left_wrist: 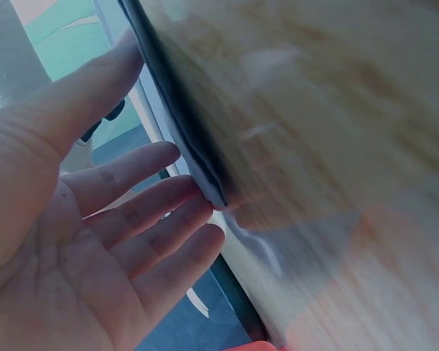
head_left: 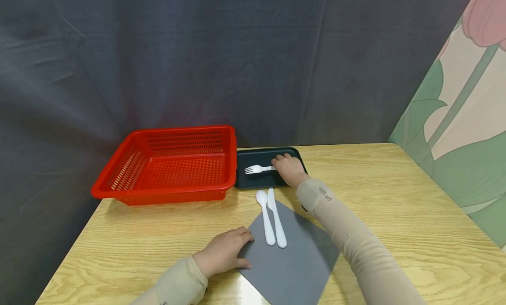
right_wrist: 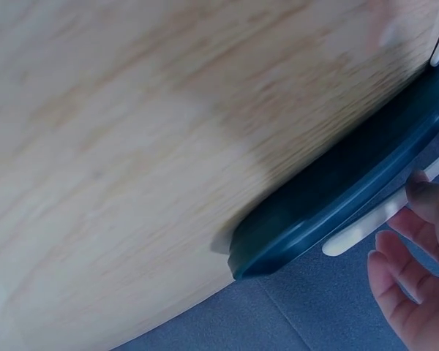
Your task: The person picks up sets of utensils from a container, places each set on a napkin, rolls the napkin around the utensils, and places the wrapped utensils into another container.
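Observation:
Over the dark tray (head_left: 257, 157), my right hand (head_left: 290, 170) pinches a white plastic fork (head_left: 254, 169) by its handle, tines pointing left. The right wrist view shows the thumb and index finger on the fork's handle (right_wrist: 366, 228), with the tray (right_wrist: 307, 227) alongside. A grey square placemat (head_left: 294, 261) lies turned cornerwise on the table. On its far part rest a white spoon (head_left: 267, 221) and a white knife (head_left: 277, 219), side by side. My left hand (head_left: 224, 251) touches the mat's left corner with extended fingers, thumb apart.
A red plastic basket (head_left: 174, 194) stands at the back left, right beside the tray. Behind the wooden table (head_left: 395, 199) hangs a dark cloth (head_left: 221, 68). A flower-patterned curtain (head_left: 466, 142) borders the right side.

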{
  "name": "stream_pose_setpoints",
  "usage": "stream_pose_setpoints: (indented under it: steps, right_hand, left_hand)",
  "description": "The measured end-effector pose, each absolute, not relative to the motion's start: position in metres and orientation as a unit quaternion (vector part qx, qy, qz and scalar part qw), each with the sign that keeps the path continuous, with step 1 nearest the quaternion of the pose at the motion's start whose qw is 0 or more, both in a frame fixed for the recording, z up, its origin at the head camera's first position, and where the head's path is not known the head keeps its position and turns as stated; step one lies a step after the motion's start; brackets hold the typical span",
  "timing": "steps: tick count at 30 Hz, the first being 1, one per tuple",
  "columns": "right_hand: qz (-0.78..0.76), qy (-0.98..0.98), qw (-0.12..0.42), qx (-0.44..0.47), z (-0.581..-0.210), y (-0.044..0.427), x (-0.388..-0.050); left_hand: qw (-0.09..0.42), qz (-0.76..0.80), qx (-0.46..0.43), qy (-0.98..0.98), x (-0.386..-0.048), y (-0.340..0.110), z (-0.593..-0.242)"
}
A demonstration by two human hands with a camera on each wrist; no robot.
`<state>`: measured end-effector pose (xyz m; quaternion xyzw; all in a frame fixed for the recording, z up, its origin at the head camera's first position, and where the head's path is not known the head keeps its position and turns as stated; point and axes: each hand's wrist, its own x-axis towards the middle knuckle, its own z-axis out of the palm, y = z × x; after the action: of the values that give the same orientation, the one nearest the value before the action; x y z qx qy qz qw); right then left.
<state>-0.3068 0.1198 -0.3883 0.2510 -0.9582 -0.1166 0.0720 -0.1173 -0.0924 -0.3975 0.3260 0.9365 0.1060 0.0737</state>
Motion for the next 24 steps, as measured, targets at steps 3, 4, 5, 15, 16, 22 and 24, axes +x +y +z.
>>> stream_pose_setpoints:
  steps: [3,4,5,15,16,22,24]
  right_hand:
    - [-0.114,-0.959,0.075,0.250,-0.3887,0.1208,-0.3066]
    - [-0.114,-0.959,0.076,0.249,-0.3888,0.1212,-0.3066]
    - [-0.112,-0.959,0.077,0.249,-0.3890,0.1215,-0.3065]
    - [-0.090,-0.963,0.078,0.244,-0.3913,0.1231,-0.3051]
    - [-0.088,-0.962,0.080,0.244,-0.3915,0.1232,-0.3050]
    - [-0.077,-0.962,0.089,0.245,-0.3907,0.1243,-0.3043]
    - [-0.077,-0.963,0.088,0.244,-0.3901,0.1247,-0.3045]
  left_hand:
    - [0.075,0.106,0.325,0.937,-0.1174,-0.0923,-0.3971]
    - [0.076,0.107,0.325,0.936,-0.1174,-0.0922,-0.3970]
    - [0.077,0.107,0.325,0.936,-0.1175,-0.0921,-0.3969]
    - [0.079,0.110,0.329,0.935,-0.1180,-0.0917,-0.3969]
    - [0.078,0.109,0.329,0.935,-0.1180,-0.0918,-0.3971]
    - [0.077,0.106,0.328,0.935,-0.1178,-0.0921,-0.3984]
    - [0.078,0.106,0.328,0.935,-0.1178,-0.0921,-0.3983]
